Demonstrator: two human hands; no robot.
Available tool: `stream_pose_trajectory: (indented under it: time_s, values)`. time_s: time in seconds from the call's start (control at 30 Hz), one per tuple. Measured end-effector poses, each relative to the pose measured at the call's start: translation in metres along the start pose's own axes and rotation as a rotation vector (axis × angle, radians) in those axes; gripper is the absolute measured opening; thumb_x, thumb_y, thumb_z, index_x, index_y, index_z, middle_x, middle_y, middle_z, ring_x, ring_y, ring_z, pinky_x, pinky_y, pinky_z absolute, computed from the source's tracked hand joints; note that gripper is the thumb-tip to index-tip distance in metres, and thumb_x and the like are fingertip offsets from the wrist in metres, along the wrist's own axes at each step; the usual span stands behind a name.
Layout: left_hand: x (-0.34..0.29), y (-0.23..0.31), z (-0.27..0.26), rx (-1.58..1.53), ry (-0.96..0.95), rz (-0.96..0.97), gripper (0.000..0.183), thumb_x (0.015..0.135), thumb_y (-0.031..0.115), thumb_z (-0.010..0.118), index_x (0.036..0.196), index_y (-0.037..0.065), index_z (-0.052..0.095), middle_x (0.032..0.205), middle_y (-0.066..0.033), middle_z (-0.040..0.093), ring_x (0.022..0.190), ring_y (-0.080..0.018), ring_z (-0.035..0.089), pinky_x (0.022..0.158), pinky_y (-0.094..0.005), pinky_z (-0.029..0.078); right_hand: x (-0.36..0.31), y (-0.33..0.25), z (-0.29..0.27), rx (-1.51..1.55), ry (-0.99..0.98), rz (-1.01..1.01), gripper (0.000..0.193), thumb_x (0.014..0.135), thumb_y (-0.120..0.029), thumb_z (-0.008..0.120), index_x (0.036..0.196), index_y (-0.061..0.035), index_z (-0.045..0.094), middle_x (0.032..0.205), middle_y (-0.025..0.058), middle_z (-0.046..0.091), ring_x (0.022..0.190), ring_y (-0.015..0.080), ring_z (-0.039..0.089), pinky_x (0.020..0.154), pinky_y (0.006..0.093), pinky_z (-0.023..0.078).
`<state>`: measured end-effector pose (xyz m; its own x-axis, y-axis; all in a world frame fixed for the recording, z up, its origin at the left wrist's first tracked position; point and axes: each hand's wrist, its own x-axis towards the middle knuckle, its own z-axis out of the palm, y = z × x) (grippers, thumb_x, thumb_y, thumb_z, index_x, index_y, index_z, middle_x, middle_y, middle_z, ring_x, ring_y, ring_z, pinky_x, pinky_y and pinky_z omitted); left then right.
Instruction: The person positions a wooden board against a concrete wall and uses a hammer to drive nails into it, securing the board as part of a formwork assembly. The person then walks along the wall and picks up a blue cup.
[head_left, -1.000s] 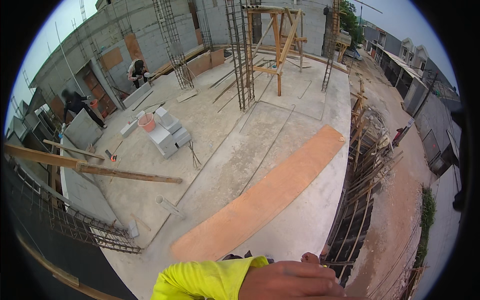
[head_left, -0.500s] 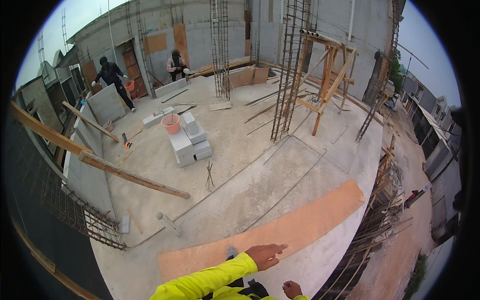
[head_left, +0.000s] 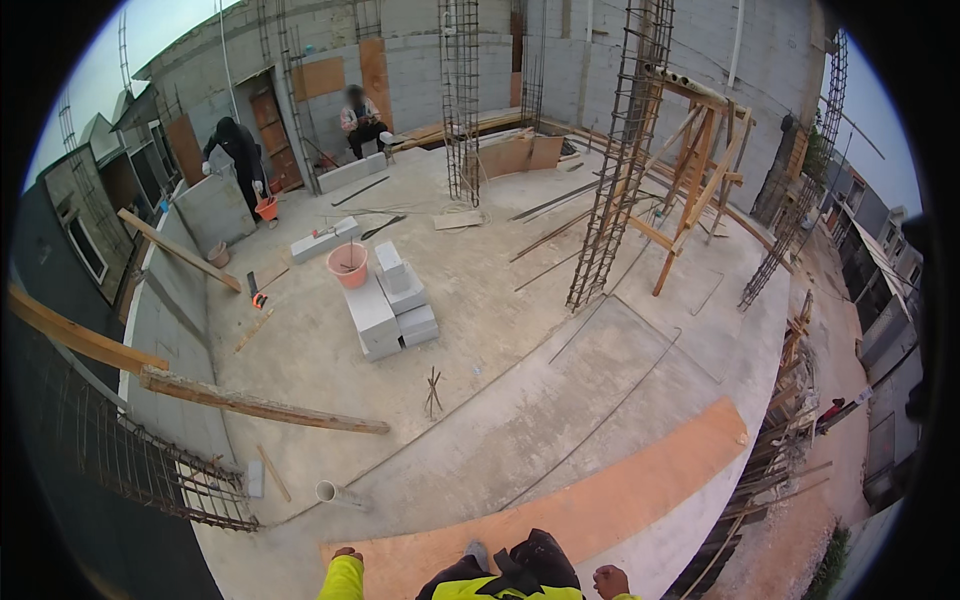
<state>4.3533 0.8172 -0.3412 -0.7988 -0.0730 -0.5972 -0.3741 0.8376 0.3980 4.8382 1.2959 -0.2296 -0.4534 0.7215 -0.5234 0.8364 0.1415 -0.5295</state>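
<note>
My left hand [head_left: 347, 553] shows just past the cuff of my yellow-green sleeve at the lower edge, above the left end of a long orange-brown plywood board [head_left: 640, 475]. Its fingers are mostly hidden. Low and right of my body is my right hand [head_left: 610, 580], its fingers loosely curled, with nothing visible in them. It is near the board's front edge, over pale concrete. One grey shoe [head_left: 477, 553] stands on the board, in front of my dark trousers. Neither hand visibly touches any object.
Stacked grey blocks [head_left: 372, 318] carry an orange bucket [head_left: 348, 264]. A white pipe [head_left: 340, 494] rises from the slab, near sloping timber [head_left: 270, 403]. Rebar columns [head_left: 622, 160] and a wooden trestle [head_left: 700, 180] stand farther off. The slab drops away at right. Two co-workers [head_left: 240, 165] are at the back left.
My left arm has swung from across my front, where its hand was pointing right, back to the left. The back-left co-worker now bends with the bucket lower. The view has shifted slightly.
</note>
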Motion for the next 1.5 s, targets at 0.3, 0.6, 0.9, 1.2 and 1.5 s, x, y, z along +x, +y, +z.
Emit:
stream_pose_trajectory:
  time_s: [0.3,0.6,0.9,1.2,1.5]
  values:
    - [-0.026,0.176,0.13,-0.154,-0.352,-0.01,0.05,0.082,0.013,0.063,0.13,0.003,0.057,0.105,-0.0183,0.07,0.08,-0.0252,0.072,0.069,-0.0375,0.057,0.2,-0.088,-0.004,-0.086,-0.126,-0.09,0.026,0.082,-0.029,0.066,0.098,-0.0088,0.071,0.096,0.0142,0.072,0.093,0.0301,0.068,0.085,0.0395,0.053]
    - [0.066,0.36,0.16,-0.053,-0.306,-0.254,0.045,0.083,0.014,0.065,0.126,0.003,0.06,0.101,-0.0152,0.07,0.083,-0.024,0.071,0.072,-0.0348,0.057,0.486,-0.199,-0.165,-0.043,-0.019,-0.288,0.023,0.081,-0.021,0.067,0.094,-0.0021,0.07,0.087,0.0147,0.072,0.08,0.0257,0.07,0.075,0.0369,0.055]
    - [0.109,0.603,0.159,-0.484,-0.105,0.216,0.047,0.083,0.017,0.064,0.128,0.001,0.059,0.094,-0.0142,0.071,0.079,-0.0196,0.071,0.07,-0.0306,0.056,0.681,-0.309,-0.256,0.02,0.052,-0.34,0.021,0.084,-0.01,0.063,0.1,0.0029,0.065,0.081,0.013,0.069,0.062,0.0192,0.067,0.06,0.0325,0.055]
    - [0.265,0.605,0.219,0.033,-0.413,-0.296,0.043,0.082,0.032,0.063,0.122,0.015,0.066,0.113,-0.0113,0.07,0.102,-0.026,0.067,0.091,-0.036,0.052,0.738,-0.381,-0.199,-0.219,-0.199,-0.49,0.024,0.083,-0.021,0.067,0.098,-0.0016,0.068,0.086,0.0142,0.071,0.075,0.0235,0.069,0.068,0.0338,0.056]
    - [0.474,0.871,0.097,-0.228,-0.175,0.06,0.047,0.081,0.023,0.064,0.125,0.008,0.063,0.098,-0.013,0.072,0.087,-0.0185,0.069,0.078,-0.0318,0.054,0.9,-0.595,-0.261,-0.133,-0.163,-0.11,0.024,0.085,-0.018,0.066,0.1,0.0006,0.065,0.084,0.0132,0.069,0.072,0.0191,0.069,0.06,0.0313,0.056]
